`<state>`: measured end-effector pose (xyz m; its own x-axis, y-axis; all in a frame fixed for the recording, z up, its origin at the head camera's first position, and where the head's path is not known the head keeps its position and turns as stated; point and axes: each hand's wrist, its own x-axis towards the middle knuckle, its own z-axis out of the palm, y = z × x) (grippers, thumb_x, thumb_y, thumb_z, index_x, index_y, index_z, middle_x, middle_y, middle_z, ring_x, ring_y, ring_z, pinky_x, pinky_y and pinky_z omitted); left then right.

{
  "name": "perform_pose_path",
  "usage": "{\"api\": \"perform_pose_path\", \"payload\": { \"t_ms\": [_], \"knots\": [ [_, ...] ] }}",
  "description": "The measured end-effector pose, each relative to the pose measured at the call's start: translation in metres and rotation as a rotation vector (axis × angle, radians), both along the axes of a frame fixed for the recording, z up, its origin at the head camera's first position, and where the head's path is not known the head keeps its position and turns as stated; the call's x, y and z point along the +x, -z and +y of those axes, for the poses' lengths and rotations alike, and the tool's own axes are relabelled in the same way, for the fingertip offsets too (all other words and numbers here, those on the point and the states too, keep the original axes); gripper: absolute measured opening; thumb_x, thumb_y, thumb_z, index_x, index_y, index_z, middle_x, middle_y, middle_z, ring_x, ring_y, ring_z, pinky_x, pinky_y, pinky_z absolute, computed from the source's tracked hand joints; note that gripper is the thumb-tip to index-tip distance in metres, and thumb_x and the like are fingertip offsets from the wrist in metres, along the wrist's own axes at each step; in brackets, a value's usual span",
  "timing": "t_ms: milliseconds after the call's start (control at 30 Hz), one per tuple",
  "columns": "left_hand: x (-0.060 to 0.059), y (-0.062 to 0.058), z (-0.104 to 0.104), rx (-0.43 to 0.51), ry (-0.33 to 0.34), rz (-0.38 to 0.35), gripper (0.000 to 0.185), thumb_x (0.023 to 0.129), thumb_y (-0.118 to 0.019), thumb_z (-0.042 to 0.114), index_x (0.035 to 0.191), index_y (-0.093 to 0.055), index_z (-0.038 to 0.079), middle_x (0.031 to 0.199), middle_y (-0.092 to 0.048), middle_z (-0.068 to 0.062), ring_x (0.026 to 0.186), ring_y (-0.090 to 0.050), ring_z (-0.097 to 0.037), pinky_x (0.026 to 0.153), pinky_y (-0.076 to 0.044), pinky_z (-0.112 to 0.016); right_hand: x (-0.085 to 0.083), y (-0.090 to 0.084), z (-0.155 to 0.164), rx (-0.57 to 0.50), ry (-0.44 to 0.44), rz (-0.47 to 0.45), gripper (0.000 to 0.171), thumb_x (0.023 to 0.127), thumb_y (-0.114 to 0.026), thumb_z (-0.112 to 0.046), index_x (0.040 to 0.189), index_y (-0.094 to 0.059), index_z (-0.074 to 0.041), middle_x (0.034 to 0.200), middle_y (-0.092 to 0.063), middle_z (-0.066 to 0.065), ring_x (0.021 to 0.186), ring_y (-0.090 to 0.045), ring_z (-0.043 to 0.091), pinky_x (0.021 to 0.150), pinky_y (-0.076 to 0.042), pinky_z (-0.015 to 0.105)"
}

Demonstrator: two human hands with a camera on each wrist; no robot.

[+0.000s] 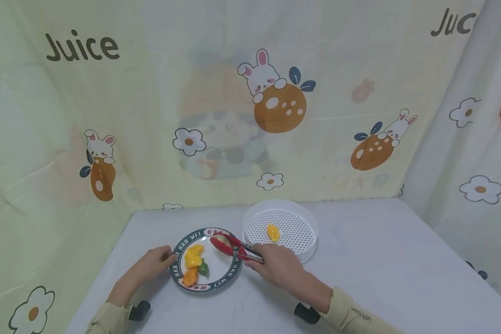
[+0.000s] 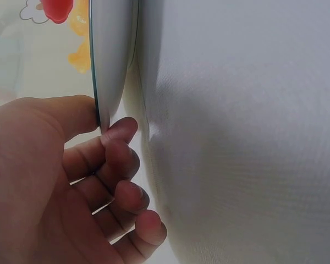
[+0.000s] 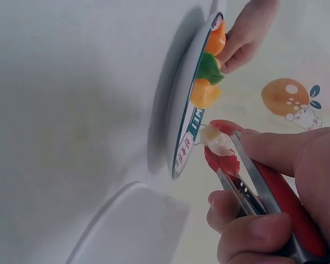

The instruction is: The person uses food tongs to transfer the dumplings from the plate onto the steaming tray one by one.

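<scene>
My left hand pinches the left rim of a round plate with a dark, lettered border. In the left wrist view, the thumb lies over the rim and the index finger under it. On the plate are yellow dumpling-shaped pieces, an orange one and a green one. My right hand grips metal tongs with red tips. Between the tips sits a whitish dumpling-shaped piece, over the plate's right part in the head view.
Right of the plate stands a round white basket with a perforated bottom and one yellow piece in it. A white cloth covers the table. Printed curtains hang behind and at both sides.
</scene>
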<state>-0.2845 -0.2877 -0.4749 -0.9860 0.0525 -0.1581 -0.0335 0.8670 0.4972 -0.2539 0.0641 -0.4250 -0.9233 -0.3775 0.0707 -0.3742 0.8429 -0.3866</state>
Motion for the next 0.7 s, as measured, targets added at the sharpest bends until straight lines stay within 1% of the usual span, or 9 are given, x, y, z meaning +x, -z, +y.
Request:
{"api": "perform_pose_path", "payload": {
  "t_ms": [100,333,500,700],
  "knots": [
    [0.0,0.0,0.0,0.0,0.002,0.003,0.018,0.098,-0.062,0.025,0.092,-0.06,0.009,0.078,-0.057,-0.003,0.074,-0.052,-0.017,0.065,-0.045,-0.031,-0.001,-0.001,0.001,0.002,-0.002,0.022,0.031,0.09,-0.069,-0.051,0.101,-0.069,-0.021,0.066,-0.052,-0.009,0.058,-0.047,0.008,0.051,-0.036,0.024],
    [0.0,0.001,0.0,-0.001,0.0,-0.001,0.018,0.099,-0.062,0.026,0.092,-0.06,0.009,0.078,-0.057,-0.003,0.075,-0.052,-0.017,0.065,-0.045,-0.031,-0.001,-0.004,0.008,0.001,0.033,-0.011,0.036,0.088,-0.072,-0.049,0.11,-0.07,-0.02,0.069,-0.055,-0.009,0.062,-0.05,0.009,0.054,-0.04,0.024],
    [0.001,0.001,0.0,0.007,0.003,0.005,0.018,0.099,-0.062,0.025,0.092,-0.06,0.009,0.078,-0.057,-0.003,0.075,-0.052,-0.017,0.066,-0.046,-0.031,0.0,-0.006,0.02,0.02,0.056,0.035,0.036,0.087,-0.073,-0.05,0.105,-0.07,-0.02,0.067,-0.054,-0.01,0.061,-0.049,0.01,0.054,-0.039,0.024],
    [0.001,0.001,0.0,0.003,0.003,0.011,0.018,0.099,-0.062,0.025,0.091,-0.06,0.009,0.078,-0.057,-0.003,0.074,-0.052,-0.017,0.066,-0.046,-0.031,-0.002,-0.006,0.034,0.018,0.111,0.026,0.036,0.086,-0.075,-0.048,0.108,-0.07,-0.019,0.071,-0.057,-0.01,0.064,-0.05,0.01,0.056,-0.039,0.025]
  ]
}}
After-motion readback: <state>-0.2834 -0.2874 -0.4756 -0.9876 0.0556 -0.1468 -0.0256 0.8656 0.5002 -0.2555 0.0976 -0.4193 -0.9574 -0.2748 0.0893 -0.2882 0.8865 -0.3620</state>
